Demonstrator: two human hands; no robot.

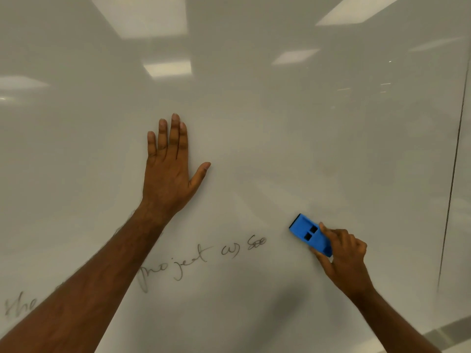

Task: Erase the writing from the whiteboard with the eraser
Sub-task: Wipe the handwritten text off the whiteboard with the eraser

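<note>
Whiteboard (254, 98) fills the view, handwriting (178, 261) low across it. Left hand (169, 171) lies spread flat above the words, likely bracing. Right hand (344, 256) pinches the blue eraser (305, 231) against the board, just right of the writing, poised to wipe.

We are reaching both bare arms forward: our left hand (170, 171) is lying flat, fingers straight and together (thumb splayed out), while our right hand (344, 256) is curling its fingers in a grip.
</note>
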